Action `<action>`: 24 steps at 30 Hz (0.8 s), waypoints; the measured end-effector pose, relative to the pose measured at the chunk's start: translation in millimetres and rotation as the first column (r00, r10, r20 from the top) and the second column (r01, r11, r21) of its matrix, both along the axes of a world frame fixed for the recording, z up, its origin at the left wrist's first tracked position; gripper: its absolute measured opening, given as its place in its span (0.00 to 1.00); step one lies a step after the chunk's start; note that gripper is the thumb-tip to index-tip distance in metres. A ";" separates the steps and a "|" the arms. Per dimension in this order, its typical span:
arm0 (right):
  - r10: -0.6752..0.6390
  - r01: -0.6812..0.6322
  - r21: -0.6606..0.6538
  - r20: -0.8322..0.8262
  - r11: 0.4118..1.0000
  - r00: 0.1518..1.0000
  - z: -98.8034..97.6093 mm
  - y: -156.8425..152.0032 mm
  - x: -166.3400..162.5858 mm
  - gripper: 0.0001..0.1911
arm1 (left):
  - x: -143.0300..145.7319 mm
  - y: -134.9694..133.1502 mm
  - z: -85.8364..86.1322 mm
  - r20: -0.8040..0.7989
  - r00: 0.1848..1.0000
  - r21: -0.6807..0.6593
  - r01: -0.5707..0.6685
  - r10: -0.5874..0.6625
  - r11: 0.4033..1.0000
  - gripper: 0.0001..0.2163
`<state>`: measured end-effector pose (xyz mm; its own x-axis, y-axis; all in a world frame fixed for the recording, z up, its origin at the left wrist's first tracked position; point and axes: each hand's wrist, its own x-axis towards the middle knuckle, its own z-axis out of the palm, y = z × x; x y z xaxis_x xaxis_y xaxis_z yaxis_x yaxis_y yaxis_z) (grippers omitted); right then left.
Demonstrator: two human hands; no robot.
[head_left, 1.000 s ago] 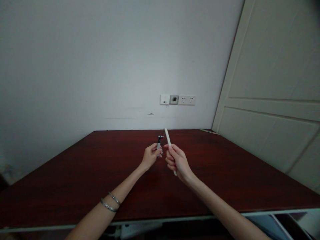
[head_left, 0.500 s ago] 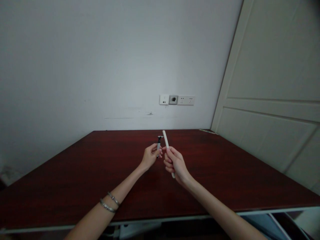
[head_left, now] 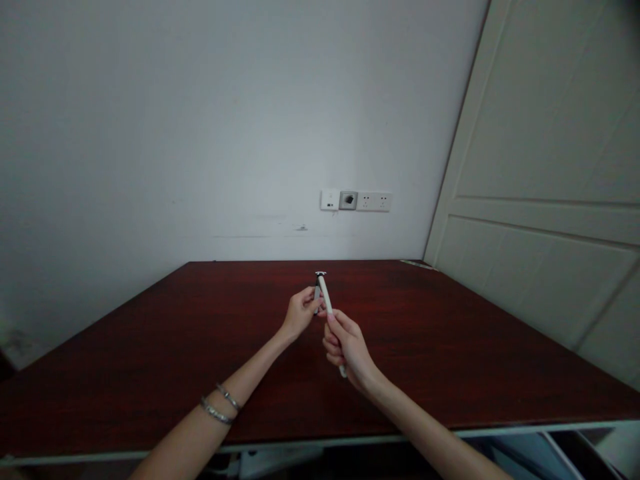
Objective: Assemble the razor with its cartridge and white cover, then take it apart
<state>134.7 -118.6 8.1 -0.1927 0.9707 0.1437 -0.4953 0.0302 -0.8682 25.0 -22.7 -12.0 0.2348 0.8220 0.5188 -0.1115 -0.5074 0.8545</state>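
Nearest to us, two silver bracelets [head_left: 223, 405] sit on the left wrist, above the front edge of the dark red counter [head_left: 150, 347]. Farther out, the right hand [head_left: 345, 347] is curled around a slim white stick [head_left: 325, 293], whose lower end pokes out below the palm. Just beyond it, the left hand [head_left: 300, 312] pinches a small dark tool [head_left: 320, 273] with a metal cross-piece on top, held upright above the middle of the counter. A second ago we saw the stick's tip standing clear to the right of the tool. Now the right hand has drawn in and lower, and the tip lies against the tool's shaft, so the two pieces meet. Whether they are joined we cannot tell. Behind them, a socket strip [head_left: 356, 200] is set in the pale wall [head_left: 200, 133], and a cream door [head_left: 550, 167] stands on the right.
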 end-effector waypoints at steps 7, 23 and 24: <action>-0.049 0.051 0.072 -0.036 0.996 0.998 6.9 3.5 1.4 0.16 | -0.6 -2.3 -1.1 -0.011 0.999 -0.010 0.033 -0.033 0.999 0.09; -0.022 0.022 0.036 0.013 0.999 1.000 5.0 1.2 0.0 0.17 | -2.3 -4.2 6.2 0.007 1.000 -0.013 -0.013 0.013 1.000 0.10; -0.036 0.036 0.050 -0.001 0.998 0.999 7.2 1.5 1.6 0.17 | -2.7 -4.3 5.3 0.008 1.000 -0.025 0.000 0.000 1.000 0.11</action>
<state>136.3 -117.1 15.3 -0.1576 0.9685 0.1927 -0.4935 0.0917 -0.8649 22.3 -27.0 -6.6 0.2310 0.8345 0.5002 -0.1181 -0.4862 0.8658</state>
